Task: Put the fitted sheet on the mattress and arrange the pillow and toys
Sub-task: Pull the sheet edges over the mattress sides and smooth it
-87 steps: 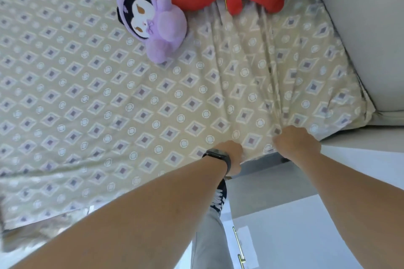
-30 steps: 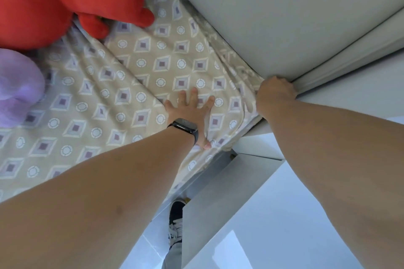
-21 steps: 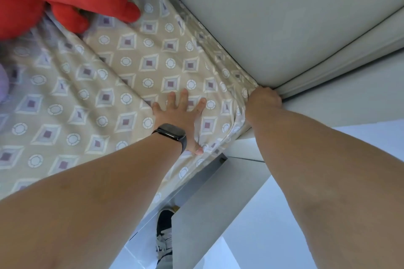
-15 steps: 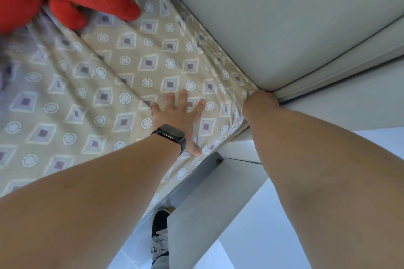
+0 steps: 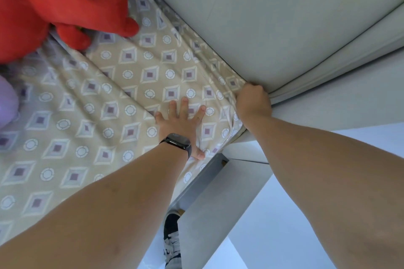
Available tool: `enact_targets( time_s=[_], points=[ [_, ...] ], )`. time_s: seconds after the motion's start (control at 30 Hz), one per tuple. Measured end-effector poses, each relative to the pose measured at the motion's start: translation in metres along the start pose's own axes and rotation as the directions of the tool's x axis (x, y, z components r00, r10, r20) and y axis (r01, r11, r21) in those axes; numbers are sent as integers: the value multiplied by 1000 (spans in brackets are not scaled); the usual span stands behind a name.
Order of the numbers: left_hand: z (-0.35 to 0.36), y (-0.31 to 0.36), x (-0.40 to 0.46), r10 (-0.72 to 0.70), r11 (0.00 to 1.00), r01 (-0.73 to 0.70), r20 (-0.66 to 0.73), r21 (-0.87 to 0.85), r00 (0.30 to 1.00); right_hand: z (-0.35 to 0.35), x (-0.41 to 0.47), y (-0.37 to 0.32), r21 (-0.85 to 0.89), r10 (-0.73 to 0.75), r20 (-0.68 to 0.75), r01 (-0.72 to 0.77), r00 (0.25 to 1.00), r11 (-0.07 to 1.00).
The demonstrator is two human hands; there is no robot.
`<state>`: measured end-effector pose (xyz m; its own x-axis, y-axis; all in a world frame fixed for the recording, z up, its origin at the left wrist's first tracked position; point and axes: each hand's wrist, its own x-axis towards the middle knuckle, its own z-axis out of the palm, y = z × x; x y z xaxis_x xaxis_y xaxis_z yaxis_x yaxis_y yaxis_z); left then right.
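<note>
At the corner, right hand (image 5: 253,102) still grips fitted sheet (image 5: 135,85).

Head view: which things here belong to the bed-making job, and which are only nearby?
Job: fitted sheet; red plush toy; purple plush toy; left hand; right hand.
Nearby: grey headboard; black wristband; shoe.

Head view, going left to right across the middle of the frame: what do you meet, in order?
Purple plush toy at the left edge → patterned fitted sheet → left hand pressed flat on the sheet → right hand gripping the sheet's corner → grey upholstered headboard.
</note>
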<state>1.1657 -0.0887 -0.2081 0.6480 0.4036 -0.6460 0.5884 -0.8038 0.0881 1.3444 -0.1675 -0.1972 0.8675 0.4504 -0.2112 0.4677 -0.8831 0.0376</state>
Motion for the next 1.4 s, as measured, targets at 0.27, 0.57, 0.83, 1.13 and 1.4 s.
enact_targets(
  time_s=[0.27, 0.57, 0.83, 1.13, 1.4],
  points=[
    [4, 0, 3, -8, 1000, 8, 3, 6, 1000, 26, -17, -24, 76, 39, -106, -31, 994, 997],
    [5, 0, 3, 0, 1000, 0, -8, 6, 1000, -6, 10, -17, -184, -221, 12, 220, 975, 958],
    [4, -3, 3, 19, 1000, -19, 0, 14, 1000, -15, 23, -13, -484, -291, 102, 303, 951, 821],
    [5, -2, 3, 22, 1000, -22, -17, -4, 1000, 1, -9, -11, -81, -90, -94, 82, 992, 993],
    [6, -2, 3, 21, 1000, -21, -9, -5, 1000, 38, -22, -27, 183, -106, 168, 74, 980, 980]
  ],
)
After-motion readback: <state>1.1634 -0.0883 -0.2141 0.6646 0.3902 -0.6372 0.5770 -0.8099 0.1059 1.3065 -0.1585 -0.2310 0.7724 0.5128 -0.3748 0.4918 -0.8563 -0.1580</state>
